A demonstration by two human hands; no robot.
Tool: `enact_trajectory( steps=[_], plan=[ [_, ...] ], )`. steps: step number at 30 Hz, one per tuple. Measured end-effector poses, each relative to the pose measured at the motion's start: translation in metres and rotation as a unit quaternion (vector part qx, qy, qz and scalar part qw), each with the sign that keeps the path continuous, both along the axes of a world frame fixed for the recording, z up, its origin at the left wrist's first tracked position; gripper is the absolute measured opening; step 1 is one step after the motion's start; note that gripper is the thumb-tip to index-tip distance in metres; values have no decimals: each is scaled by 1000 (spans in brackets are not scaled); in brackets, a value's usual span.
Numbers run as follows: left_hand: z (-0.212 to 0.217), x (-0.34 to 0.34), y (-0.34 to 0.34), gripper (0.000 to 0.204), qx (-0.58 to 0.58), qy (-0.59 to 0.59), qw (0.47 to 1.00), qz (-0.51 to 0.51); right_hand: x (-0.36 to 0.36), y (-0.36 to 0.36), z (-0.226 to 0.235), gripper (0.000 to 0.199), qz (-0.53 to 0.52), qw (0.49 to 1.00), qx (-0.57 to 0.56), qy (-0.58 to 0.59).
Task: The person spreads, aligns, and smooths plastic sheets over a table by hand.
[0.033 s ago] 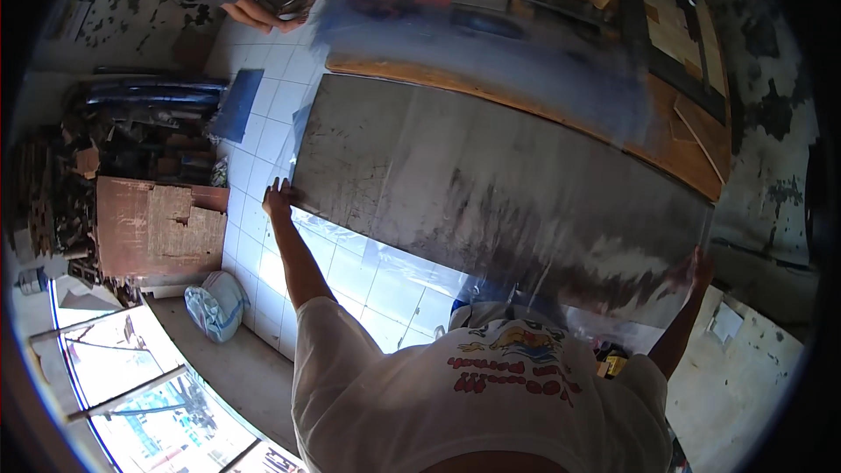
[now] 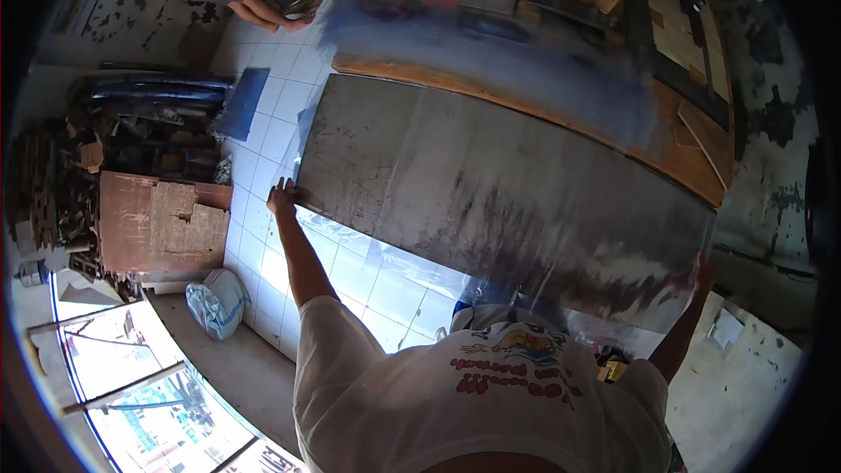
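Clear plastic sheet [image 2: 422,271] shows along the near edge of the grey counter [image 2: 394,149], long axis left-right, between both hands. Left hand [image 2: 281,198] at near-left corner, fingers bent; right hand [image 2: 703,275] at right end. Neither clearly nearer. Can't tell how closed either grip is, or if it's holding plastic.

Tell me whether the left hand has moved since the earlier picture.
No: the left hand shows no clear shift either way against the brown board; the whole view slid slightly.
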State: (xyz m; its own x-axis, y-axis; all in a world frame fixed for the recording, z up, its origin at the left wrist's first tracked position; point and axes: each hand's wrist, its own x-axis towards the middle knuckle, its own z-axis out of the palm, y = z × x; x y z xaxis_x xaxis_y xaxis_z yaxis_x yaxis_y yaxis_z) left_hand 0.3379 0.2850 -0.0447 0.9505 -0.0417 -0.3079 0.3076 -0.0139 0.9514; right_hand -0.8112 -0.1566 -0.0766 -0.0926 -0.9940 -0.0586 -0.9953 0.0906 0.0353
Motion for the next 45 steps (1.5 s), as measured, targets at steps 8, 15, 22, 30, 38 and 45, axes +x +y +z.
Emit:
enact_trajectory(
  steps=[8, 15, 22, 30, 38, 45],
  plan=[
    [23, -133, -79, 57, 503, -380, 776, -26, -22, 22, -7, 56, -13, 998, -31, 56],
    [51, -308, -151, 25, 372, -440, 747, -331, -16, 17, -16, 32, 126, 978, -165, 28],
    [40, -308, -131, 19, 424, -453, 735, -274, 98, 33, 66, 33, -129, 952, -150, -232],
    [38, -323, -147, 16, 405, -462, 734, -290, 75, 82, 85, 43, -107, 927, -171, -317],
    [27, -318, -141, 29, 489, -448, 694, -282, 94, 180, 103, 51, -105, 943, -159, -274],
    [16, -338, -145, 43, 615, -425, 637, -188, 83, 212, 107, 46, -118, 951, -127, -255]
  ],
)
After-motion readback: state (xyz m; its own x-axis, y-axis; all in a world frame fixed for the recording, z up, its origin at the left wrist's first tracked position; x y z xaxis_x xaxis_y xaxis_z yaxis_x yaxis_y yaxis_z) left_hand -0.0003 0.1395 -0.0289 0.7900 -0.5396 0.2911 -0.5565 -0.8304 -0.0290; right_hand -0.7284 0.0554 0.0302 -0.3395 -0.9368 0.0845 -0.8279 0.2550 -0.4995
